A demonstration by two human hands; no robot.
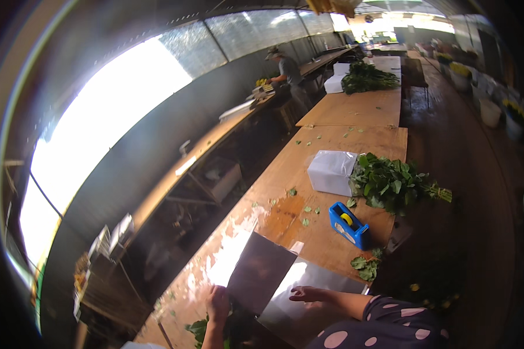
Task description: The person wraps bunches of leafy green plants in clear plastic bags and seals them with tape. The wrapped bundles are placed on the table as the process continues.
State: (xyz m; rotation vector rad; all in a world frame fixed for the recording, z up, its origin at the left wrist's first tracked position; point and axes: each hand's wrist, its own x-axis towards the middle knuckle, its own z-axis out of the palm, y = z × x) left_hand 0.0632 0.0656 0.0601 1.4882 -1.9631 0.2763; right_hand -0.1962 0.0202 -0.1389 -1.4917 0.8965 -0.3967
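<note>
My left hand is at the left edge of a dark, flat sheet, probably card or paper. Its fingers are curled, and whether they grip the edge is hidden. Over a shiny clear plastic film is my right hand, its fingers extended and holding nothing. Green leaves show beside my left forearm. Beyond the film stands a blue tape dispenser with a yellow core. Farther off lies a bunch of leafy stems, its head end inside a white paper wrap.
Loose leaves lie near the right edge of the wooden table. Another wrapped bunch rests farther along. A person works at the left side bench. Buckets line the right aisle.
</note>
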